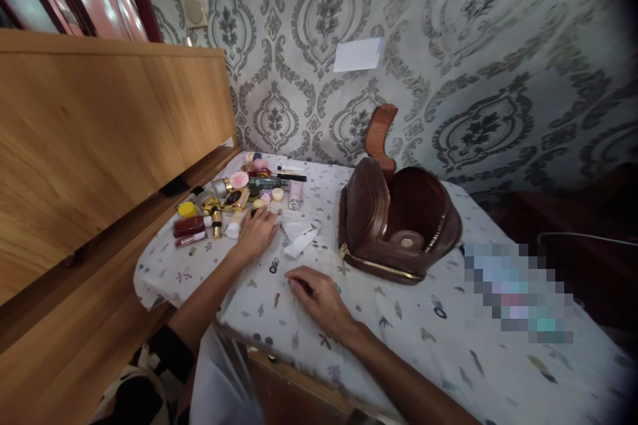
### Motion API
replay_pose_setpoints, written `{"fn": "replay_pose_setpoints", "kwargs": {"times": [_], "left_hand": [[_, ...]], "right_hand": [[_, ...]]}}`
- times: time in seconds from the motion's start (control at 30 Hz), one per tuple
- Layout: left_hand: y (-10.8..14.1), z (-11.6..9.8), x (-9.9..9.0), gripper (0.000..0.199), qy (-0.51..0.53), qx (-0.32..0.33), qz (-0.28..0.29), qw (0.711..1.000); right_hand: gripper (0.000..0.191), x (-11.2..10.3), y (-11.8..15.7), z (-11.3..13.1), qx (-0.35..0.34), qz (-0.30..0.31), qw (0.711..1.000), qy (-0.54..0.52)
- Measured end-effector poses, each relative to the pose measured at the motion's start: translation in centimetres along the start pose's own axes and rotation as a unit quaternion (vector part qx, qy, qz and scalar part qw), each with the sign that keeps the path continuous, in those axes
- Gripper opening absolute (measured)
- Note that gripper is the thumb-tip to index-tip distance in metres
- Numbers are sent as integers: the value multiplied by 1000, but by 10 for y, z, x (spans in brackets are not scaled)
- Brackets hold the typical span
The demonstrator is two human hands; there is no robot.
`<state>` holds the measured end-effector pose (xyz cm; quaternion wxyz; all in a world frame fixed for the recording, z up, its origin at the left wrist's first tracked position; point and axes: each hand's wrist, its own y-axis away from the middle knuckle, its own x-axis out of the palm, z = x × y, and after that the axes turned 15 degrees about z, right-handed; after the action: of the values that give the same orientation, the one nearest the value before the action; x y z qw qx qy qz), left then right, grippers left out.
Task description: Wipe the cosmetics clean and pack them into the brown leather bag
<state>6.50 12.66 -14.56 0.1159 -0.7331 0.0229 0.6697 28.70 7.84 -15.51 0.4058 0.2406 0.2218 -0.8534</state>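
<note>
My left hand (258,234) reaches into a cluster of small cosmetics at the table's left; its fingertips are by a small dark item, and whether they grip it is unclear. Near it lie a white tube, a gold-and-black tube (216,222), a dark red bottle (189,226), a yellow-capped jar (187,210) and a pink tube (295,194). Crumpled white tissue (300,236) sits just right of that hand. My right hand (319,299) rests on the tablecloth with curled fingers, what they hold, if anything, being hidden. A brown leather bag (366,216) stands unzipped to the right.
The patterned white tablecloth (359,352) covers the table. A wooden cabinet (114,126) rises on the left. Patterned wallpaper is behind, with a white paper (357,55) on it. A brown strap (381,133) leans behind the bag. A blurred-out object (518,292) lies at the right.
</note>
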Motion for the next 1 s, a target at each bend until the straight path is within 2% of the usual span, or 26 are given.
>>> {"fn": "replay_pose_setpoints", "kwargs": {"times": [0.13,0.23,0.27,0.33,0.43,0.5,0.53,0.57,0.63,0.7,0.73,0.77,0.83,0.9,1.0], "left_hand": [[-1,-7,-4,24,-5,9,11,1000],[-2,-8,-7,22,5,7,18,1000],[-2,-7,-8,21,7,6,16,1000],[-1,-6,-8,20,8,2,10,1000],[1,-5,-8,18,12,-4,-2,1000],[2,-4,-7,17,16,-4,-11,1000],[2,-4,-7,17,19,-2,-15,1000],[3,-4,-7,18,22,1,-18,1000],[4,-3,-8,26,31,11,-24,999],[5,-2,-8,39,55,34,-38,997],[5,-1,-9,43,73,50,-48,995],[5,-1,-9,43,96,67,-57,992],[5,1,-10,29,138,89,-72,984],[5,2,-11,17,161,87,-82,980],[6,5,-11,18,178,64,-107,976]], "right_hand": [[20,-1,-6,-9,48,20,995,-85],[36,-15,-19,-6,79,102,987,-95],[42,-22,-24,-2,99,131,984,-63],[51,-36,-37,8,138,152,975,79],[61,-50,-55,19,219,127,921,295],[50,-53,-65,15,263,122,891,350],[42,-52,-70,10,271,115,888,353],[35,-50,-75,3,265,98,897,341],[27,-45,-84,-13,218,23,939,265],[18,-37,-93,-28,141,-63,983,103],[17,-32,-97,-34,102,-89,991,0],[17,-28,-101,-38,72,-108,988,-79],[23,-18,-105,-44,41,-120,981,-145],[27,-8,-105,-46,30,-126,981,-147],[27,3,-99,-49,19,-130,981,-145]]}}
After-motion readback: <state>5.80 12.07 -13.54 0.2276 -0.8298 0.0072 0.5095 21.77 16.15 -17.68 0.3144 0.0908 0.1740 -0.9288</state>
